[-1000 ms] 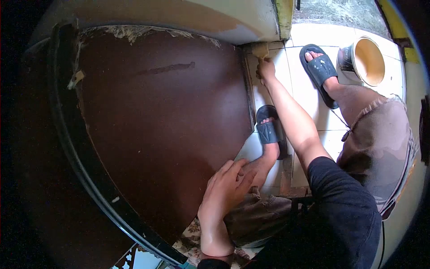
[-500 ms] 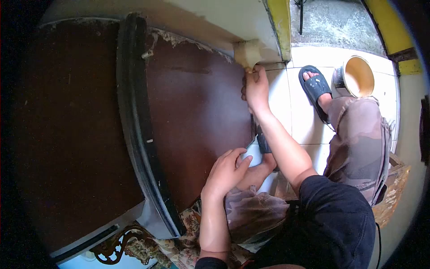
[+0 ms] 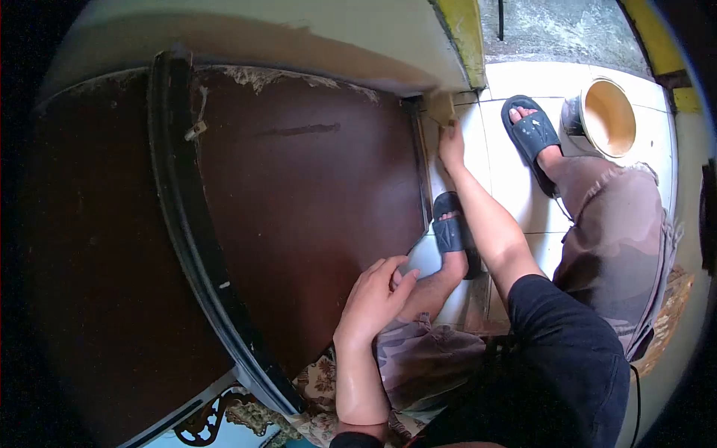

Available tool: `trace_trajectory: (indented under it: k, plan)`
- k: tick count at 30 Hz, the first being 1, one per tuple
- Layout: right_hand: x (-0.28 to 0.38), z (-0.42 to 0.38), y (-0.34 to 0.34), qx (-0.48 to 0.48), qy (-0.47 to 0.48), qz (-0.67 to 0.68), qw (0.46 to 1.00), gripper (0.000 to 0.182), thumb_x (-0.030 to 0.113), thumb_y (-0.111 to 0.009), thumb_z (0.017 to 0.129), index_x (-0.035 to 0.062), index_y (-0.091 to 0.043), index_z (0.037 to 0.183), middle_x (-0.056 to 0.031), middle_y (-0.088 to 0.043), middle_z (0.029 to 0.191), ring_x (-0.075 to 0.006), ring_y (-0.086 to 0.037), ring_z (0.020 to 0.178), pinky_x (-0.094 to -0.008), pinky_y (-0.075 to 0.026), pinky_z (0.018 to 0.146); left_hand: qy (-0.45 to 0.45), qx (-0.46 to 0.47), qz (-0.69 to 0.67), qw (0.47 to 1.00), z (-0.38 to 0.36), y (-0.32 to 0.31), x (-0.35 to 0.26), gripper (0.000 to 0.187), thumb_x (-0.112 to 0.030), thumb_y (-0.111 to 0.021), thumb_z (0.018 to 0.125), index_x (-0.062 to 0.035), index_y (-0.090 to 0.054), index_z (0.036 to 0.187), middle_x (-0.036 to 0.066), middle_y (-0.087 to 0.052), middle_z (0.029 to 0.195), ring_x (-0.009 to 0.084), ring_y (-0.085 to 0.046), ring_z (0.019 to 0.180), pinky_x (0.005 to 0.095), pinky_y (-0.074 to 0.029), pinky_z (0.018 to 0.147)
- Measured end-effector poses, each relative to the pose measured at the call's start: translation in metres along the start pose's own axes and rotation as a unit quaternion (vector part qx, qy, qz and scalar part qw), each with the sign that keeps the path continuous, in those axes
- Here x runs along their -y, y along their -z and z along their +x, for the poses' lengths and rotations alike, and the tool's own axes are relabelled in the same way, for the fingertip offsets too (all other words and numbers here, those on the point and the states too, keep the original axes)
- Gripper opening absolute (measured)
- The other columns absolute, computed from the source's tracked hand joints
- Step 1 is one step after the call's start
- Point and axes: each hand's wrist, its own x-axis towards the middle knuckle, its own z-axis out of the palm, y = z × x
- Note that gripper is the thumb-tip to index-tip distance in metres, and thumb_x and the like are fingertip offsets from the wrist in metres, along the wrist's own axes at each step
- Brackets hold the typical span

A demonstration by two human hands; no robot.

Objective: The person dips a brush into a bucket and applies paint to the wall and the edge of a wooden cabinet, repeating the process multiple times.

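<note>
My right hand (image 3: 451, 143) is closed around a flat tan piece (image 3: 440, 107), which it holds at the foot of the wall, by the far corner of the dark brown panel (image 3: 314, 194). The fingers partly hide this piece, and its exact kind does not show. Nearer to me, my left hand (image 3: 373, 302) hovers over the panel's near right edge, fingers loosely bent and thumb apart. A sandalled foot (image 3: 449, 231) is just beyond its fingertips.
A bucket (image 3: 611, 118) with tan-coated insides stands on white floor tiles (image 3: 515, 220), right of my other sandal (image 3: 532, 134). A black raised strip (image 3: 179, 172) crosses the brown surface. The wall (image 3: 343, 37) rises behind, ending at a yellow post (image 3: 469, 45).
My right hand has moved slightly right with the tan piece, off the wall face towards the corner by the floor. The view has shifted; my left hand keeps nearly the same pose.
</note>
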Motion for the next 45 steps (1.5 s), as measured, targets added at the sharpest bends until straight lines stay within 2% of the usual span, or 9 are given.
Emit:
trace_trajectory:
  k: [14,17,20,22,24,29,32,34,45]
  plan:
    - [0.035,0.021,-0.007,0.099,0.137,0.009,0.986,0.039,0.012,-0.057,0.088,-0.0009,-0.047,0.123,-0.0234,-0.058,0.116,-0.0346,-0.056,0.111,-0.0374,-0.044,0.091,-0.007,0.016,0.005,1.000,-0.002,0.001,0.003,0.032,-0.024,-0.062,0.085,0.0000,-0.061,0.106,0.015,-0.059,0.084,0.0249,-0.059,0.074,0.0320,-0.047,0.067]
    - [-0.011,0.025,-0.013,0.074,0.044,0.021,0.996,0.027,0.022,-0.052,0.093,0.0055,-0.049,0.114,-0.0131,-0.062,0.083,-0.0166,-0.057,0.063,-0.0291,-0.042,0.053,0.002,0.017,0.003,1.000,-0.002,0.000,0.005,0.032,-0.023,-0.062,0.085,0.0002,-0.061,0.107,0.015,-0.059,0.085,0.0251,-0.059,0.075,0.0326,-0.048,0.067]
    - [-0.009,0.009,0.011,0.075,-0.046,-0.030,0.996,0.035,0.021,-0.054,0.091,0.0000,-0.050,0.118,-0.0218,-0.060,0.112,-0.0322,-0.059,0.105,-0.0355,-0.045,0.088,0.002,0.022,0.001,1.000,-0.002,0.001,0.005,0.033,-0.024,-0.062,0.085,0.0000,-0.061,0.107,0.016,-0.060,0.086,0.0253,-0.060,0.076,0.0329,-0.049,0.066]
    - [-0.033,0.010,0.005,0.059,-0.069,-0.070,0.993,0.033,0.022,-0.054,0.091,0.0006,-0.051,0.116,-0.0215,-0.061,0.110,-0.0322,-0.060,0.102,-0.0358,-0.045,0.085,-0.003,0.018,0.002,1.000,-0.002,-0.001,0.007,0.033,-0.025,-0.062,0.085,0.0001,-0.061,0.108,0.016,-0.060,0.087,0.0257,-0.061,0.077,0.0330,-0.049,0.065]
    - [-0.049,0.016,-0.003,0.005,-0.078,-0.120,0.990,0.022,0.019,-0.050,0.092,0.0052,-0.050,0.108,-0.0113,-0.057,0.066,-0.0192,-0.052,0.046,-0.0332,-0.040,0.042,-0.009,0.020,0.000,1.000,-0.001,0.000,0.008,0.034,-0.025,-0.062,0.085,0.0001,-0.061,0.108,0.016,-0.060,0.087,0.0257,-0.060,0.076,0.0327,-0.049,0.065]
    - [-0.018,0.029,-0.039,0.033,-0.045,-0.024,0.998,0.024,0.018,-0.051,0.092,0.0071,-0.049,0.113,-0.0071,-0.058,0.070,-0.0154,-0.050,0.047,-0.0316,-0.039,0.041,-0.001,0.020,0.001,1.000,-0.005,0.002,0.004,0.034,-0.025,-0.063,0.085,0.0001,-0.061,0.107,0.015,-0.059,0.084,0.0249,-0.059,0.072,0.0324,-0.048,0.064]
    - [0.055,-0.018,-0.037,-0.006,0.124,0.019,0.992,0.025,0.018,-0.052,0.093,0.0070,-0.047,0.114,-0.0030,-0.055,0.070,-0.0108,-0.047,0.048,-0.0269,-0.036,0.041,-0.009,0.012,0.000,1.000,-0.005,-0.002,0.007,0.032,-0.024,-0.063,0.085,-0.0002,-0.061,0.107,0.014,-0.058,0.081,0.0238,-0.057,0.070,0.0317,-0.047,0.063]
    - [0.137,-0.058,-0.018,0.091,-0.119,0.162,0.975,0.023,0.015,-0.054,0.091,-0.0001,-0.052,0.108,-0.0170,-0.063,0.087,-0.0239,-0.061,0.086,-0.0350,-0.047,0.072,-0.011,0.014,-0.018,1.000,-0.006,0.002,0.007,0.029,-0.021,-0.062,0.085,-0.0005,-0.061,0.106,0.014,-0.057,0.080,0.0228,-0.057,0.069,0.0312,-0.046,0.063]
    - [0.052,-0.004,-0.019,0.043,0.084,0.064,0.993,0.033,0.023,-0.054,0.093,-0.0002,-0.050,0.116,-0.0196,-0.063,0.103,-0.0271,-0.061,0.096,-0.0334,-0.046,0.081,-0.015,0.013,-0.026,0.999,-0.007,-0.001,0.007,0.029,-0.019,-0.062,0.085,-0.0012,-0.061,0.107,0.013,-0.058,0.081,0.0227,-0.057,0.069,0.0313,-0.046,0.063]
